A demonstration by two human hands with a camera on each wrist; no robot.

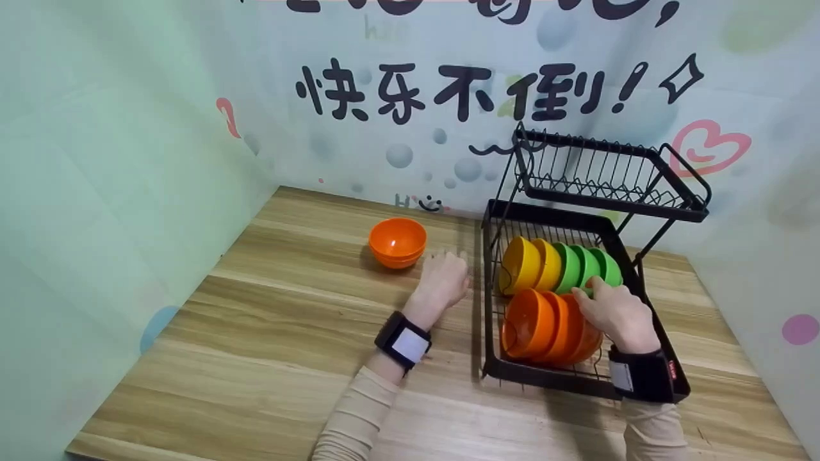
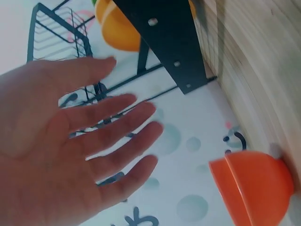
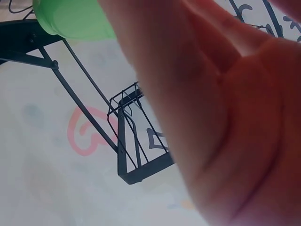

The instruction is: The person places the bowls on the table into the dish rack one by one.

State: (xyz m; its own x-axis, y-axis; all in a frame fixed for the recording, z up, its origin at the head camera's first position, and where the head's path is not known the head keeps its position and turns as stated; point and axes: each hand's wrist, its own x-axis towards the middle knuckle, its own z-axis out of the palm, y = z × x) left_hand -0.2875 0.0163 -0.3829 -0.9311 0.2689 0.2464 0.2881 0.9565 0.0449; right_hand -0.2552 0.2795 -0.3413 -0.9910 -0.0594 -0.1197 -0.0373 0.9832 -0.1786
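Note:
My right hand (image 1: pixel 618 314) is at the rightmost orange bowl (image 1: pixel 586 339) in the front row of the black dish rack (image 1: pixel 551 378). Its thumb and fingers pinch that bowl near its upper rim; in the right wrist view the palm fills much of the picture and hides the grip. Two more orange bowls (image 1: pixel 526 323) stand on edge to its left. My left hand (image 1: pixel 443 278) hovers over the wooden table between the rack and two stacked orange bowls (image 1: pixel 397 240). The left wrist view shows its fingers (image 2: pixel 117 136) spread and holding nothing.
Behind the orange row, yellow bowls (image 1: pixel 520 266) and several green bowls (image 1: pixel 586 266) stand on edge. An upper wire tier (image 1: pixel 608 166) rises over the back of the rack. Printed fabric walls (image 1: pixel 410 153) border the wooden table (image 1: pixel 275 333).

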